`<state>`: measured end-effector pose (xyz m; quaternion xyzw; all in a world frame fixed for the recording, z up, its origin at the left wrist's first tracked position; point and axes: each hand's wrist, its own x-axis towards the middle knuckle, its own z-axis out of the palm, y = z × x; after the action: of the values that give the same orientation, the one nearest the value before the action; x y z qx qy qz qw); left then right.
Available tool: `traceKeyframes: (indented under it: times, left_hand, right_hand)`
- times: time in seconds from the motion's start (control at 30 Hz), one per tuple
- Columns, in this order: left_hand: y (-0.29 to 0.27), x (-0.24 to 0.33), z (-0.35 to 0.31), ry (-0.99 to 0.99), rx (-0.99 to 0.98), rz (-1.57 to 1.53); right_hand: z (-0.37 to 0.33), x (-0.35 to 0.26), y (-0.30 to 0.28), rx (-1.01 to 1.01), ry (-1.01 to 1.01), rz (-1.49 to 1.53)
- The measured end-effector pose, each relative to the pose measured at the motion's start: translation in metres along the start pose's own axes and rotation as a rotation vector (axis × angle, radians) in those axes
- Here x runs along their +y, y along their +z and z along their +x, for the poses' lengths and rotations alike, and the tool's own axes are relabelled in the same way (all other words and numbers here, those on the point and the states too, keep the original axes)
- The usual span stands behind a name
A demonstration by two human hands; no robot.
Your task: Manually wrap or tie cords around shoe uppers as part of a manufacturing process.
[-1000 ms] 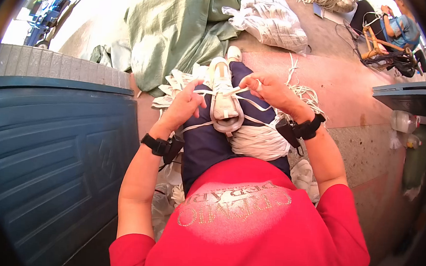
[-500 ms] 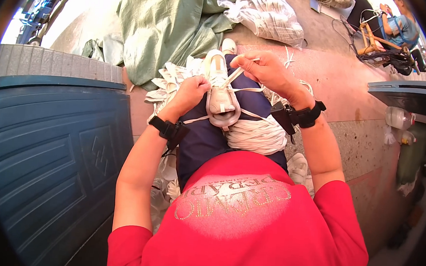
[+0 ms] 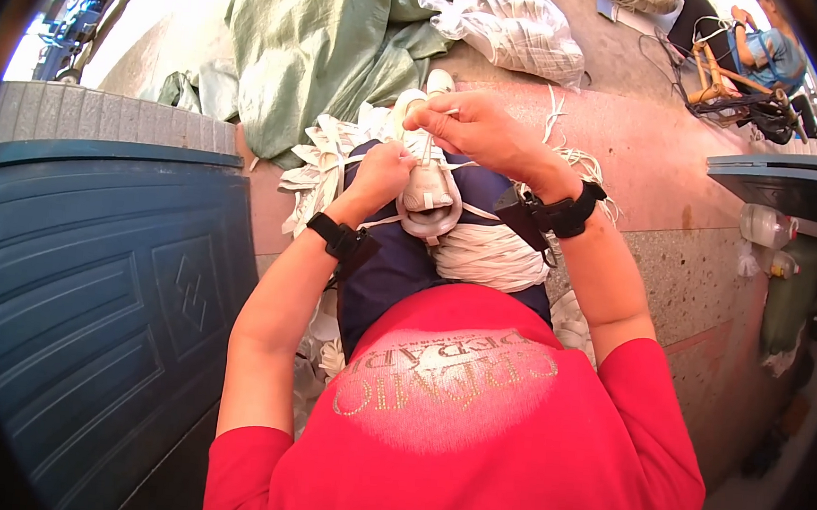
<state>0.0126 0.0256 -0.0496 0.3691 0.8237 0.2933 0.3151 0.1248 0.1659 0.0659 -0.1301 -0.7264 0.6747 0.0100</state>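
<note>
A cream sneaker (image 3: 429, 188) rests on my dark-trousered lap, heel toward me. Its upper part is largely covered by my hands. Above the lacing, my right hand (image 3: 478, 135) is closed in a pinch on a white shoelace (image 3: 453, 113). At the sneaker's left side my left hand (image 3: 383, 176) is closed, fingertips beside the laces; what it grips is hidden. A thick bundle of white laces (image 3: 492, 258) lies across my lap, close behind the sneaker. Thin white strands run over my thighs on both sides of the sneaker.
White shoe pieces (image 3: 315, 168) are heaped beyond my left leg. A green tarp (image 3: 319, 50) and a clear bag of white pieces (image 3: 511, 30) lie ahead. A blue panelled door (image 3: 102, 300) stands at left, plastic bottles (image 3: 766, 226) at right. Another person (image 3: 773, 58) sits far right.
My right hand has moved left and closer to the sneaker with the lace. My left hand has shifted right, against the lacing. The pulled lace now shows less between them.
</note>
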Motion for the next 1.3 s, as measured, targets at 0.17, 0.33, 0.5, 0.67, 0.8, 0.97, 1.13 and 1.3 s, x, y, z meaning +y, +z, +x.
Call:
traceKeyframes:
  times: [0.17,0.33,0.5,0.67,0.8,0.97,1.13,1.3]
  left_hand:
    - [-0.01,-0.002,-0.009,0.169,0.02,-0.073]
    - [-0.016,0.005,-0.005,0.277,0.038,-0.002]
    - [-0.014,0.014,0.008,0.122,-0.188,0.101]
    - [-0.01,-0.008,0.005,0.11,-0.266,-0.445]
    - [-0.003,0.015,-0.003,0.062,0.048,-0.203]
    - [-0.001,0.014,-0.008,-0.007,0.091,-0.281]
    - [-0.003,0.017,-0.01,-0.051,0.056,-0.297]
    - [-0.005,0.016,-0.01,-0.032,0.051,-0.356]
  right_hand:
    - [0.0,0.003,0.002,0.01,-0.092,-0.046]
    - [-0.006,-0.001,-0.001,-0.037,0.005,-0.021]
    - [0.005,0.0,0.013,-0.061,-0.069,-0.007]
    - [0.051,0.002,0.032,-0.002,-0.234,-0.35]
    - [0.084,0.015,0.02,0.079,-0.351,-0.463]
    - [0.057,0.034,-0.012,0.611,-0.336,-0.532]
    - [-0.014,0.078,0.03,0.178,0.005,-0.386]
    - [-0.011,0.099,0.037,0.336,-0.109,-0.489]
